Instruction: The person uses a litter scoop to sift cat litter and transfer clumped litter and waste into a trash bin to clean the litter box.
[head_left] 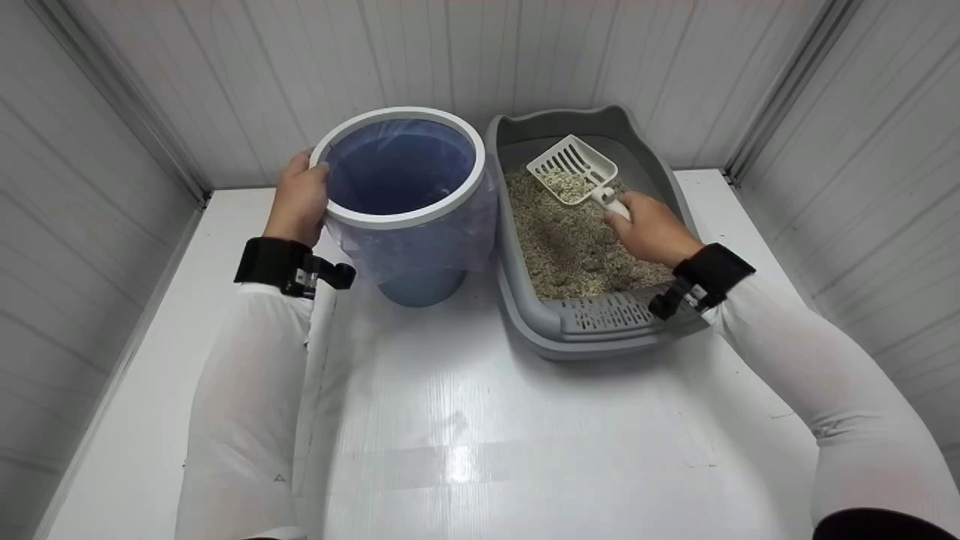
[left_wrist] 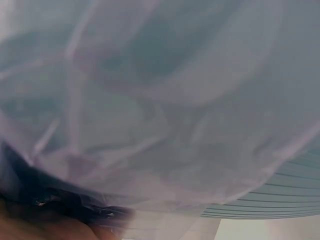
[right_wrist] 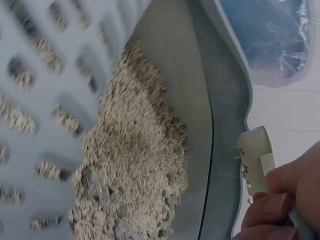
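Litter [head_left: 574, 240], coarse, beige and clumped, lay heaped in the grey plastic tray [head_left: 592, 330] on the white bench [head_left: 465, 420]. My right hand [head_left: 651, 229] had its grip closed round the handle of the slotted white scoop [head_left: 574, 169], which carried some granules above the tray's far end. My left hand [head_left: 298, 199] gripped the smooth white rim of the round bin [head_left: 405, 217], lined with thin crinkled film, just beside the tray.

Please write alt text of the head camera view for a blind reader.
A right hand holds a white slotted scoop carrying litter above a grey litter box, while the left hand grips the rim of a bag-lined bin beside it on a white table.
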